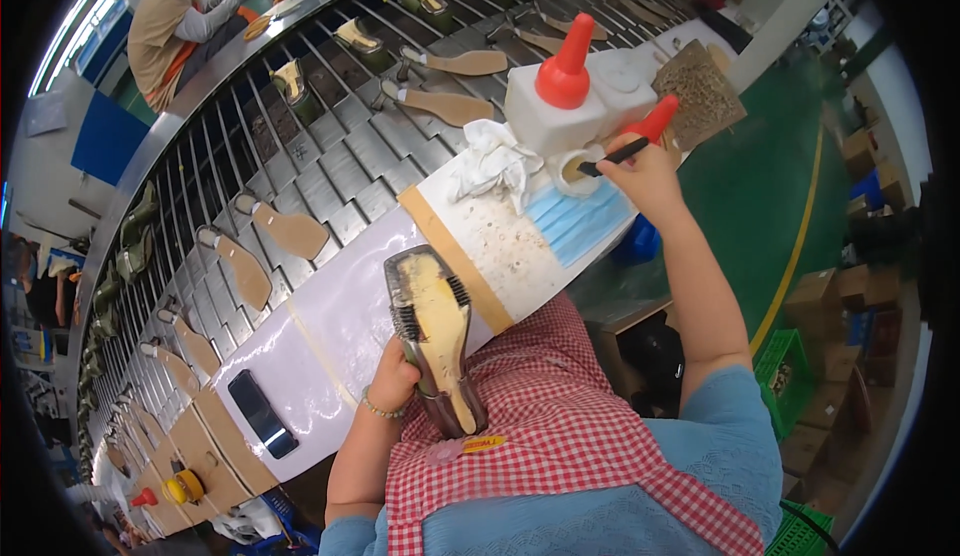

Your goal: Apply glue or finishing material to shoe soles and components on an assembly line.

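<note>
Shoe upper [437,341], sole side turned up and smeared yellowish along its length, sits upright in my left hand [397,374], just over the near edge of the white worktop [330,326] and above my red checked apron [560,406]. My left fingers are wrapped around its narrow lower part, closed tight on it, with a bead bracelet at that wrist. My right hand [648,174] is stretched out to the far end of the bench, fingers pinched shut around a dark-handled brush [612,159] whose tip is dipped in a small round glue pot [575,168]. That pot stands on a blue face mask [578,221], touching a white bottle with a red cone cap [560,91]. A crumpled white rag [492,164] lies just beside the pot. A dark phone [262,414] lies well apart, further down the worktop on my left. Beyond the bench runs a slatted conveyor [330,156] carrying tan insoles.
</note>
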The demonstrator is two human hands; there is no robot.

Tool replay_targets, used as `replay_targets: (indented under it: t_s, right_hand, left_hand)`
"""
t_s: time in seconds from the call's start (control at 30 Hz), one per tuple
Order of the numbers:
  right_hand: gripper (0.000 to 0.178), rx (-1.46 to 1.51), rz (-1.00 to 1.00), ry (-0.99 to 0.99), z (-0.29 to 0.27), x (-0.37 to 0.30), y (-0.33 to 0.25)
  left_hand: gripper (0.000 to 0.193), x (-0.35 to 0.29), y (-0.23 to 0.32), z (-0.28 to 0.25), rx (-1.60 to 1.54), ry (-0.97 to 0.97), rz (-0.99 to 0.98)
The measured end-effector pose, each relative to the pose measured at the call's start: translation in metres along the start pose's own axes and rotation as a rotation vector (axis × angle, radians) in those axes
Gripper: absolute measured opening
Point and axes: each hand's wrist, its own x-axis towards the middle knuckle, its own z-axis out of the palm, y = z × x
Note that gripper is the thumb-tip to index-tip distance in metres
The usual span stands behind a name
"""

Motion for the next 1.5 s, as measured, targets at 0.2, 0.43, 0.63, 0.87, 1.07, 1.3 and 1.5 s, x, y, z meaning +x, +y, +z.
replay_targets:
  t_s: [0.2, 0.43, 0.63, 0.87, 1.07, 1.3, 1.5]
  right_hand:
    - [0.023, -0.115, 0.118, -0.202, 0.013, 0.006, 0.000]
    - [0.021, 0.012, 0.045, -0.112, 0.012, 0.004, 0.005]
    - [0.018, 0.545, 0.347, -0.137, 0.008, -0.005, 0.031]
    - [0.024, 1.403, 0.930, -0.045, 0.022, -0.028, 0.053]
    - [0.027, 1.594, 1.037, -0.024, 0.045, -0.030, 0.077]
    - [0.023, 1.633, 0.628, -0.046, -0.009, -0.046, -0.001]
    - [0.019, 1.327, 0.127, -0.529, 0.006, -0.096, -0.124]
  left_hand:
    - [0.106, -0.005, 0.003, -0.004, 0.017, 0.048, 0.009]
    - [0.106, -0.003, 0.005, -0.004, 0.050, 0.042, 0.014]
    - [0.104, -0.002, 0.002, -0.007, 0.006, 0.032, 0.047]
    - [0.114, -0.002, 0.007, -0.012, -0.136, 0.025, 0.018]
    - [0.123, -0.003, 0.016, 0.007, -0.216, 0.158, -0.033]
    - [0.106, 0.019, 0.007, 0.002, -0.448, -0.088, -0.088]
    - [0.085, 0.008, 0.021, 0.019, -0.368, -0.079, -0.106]
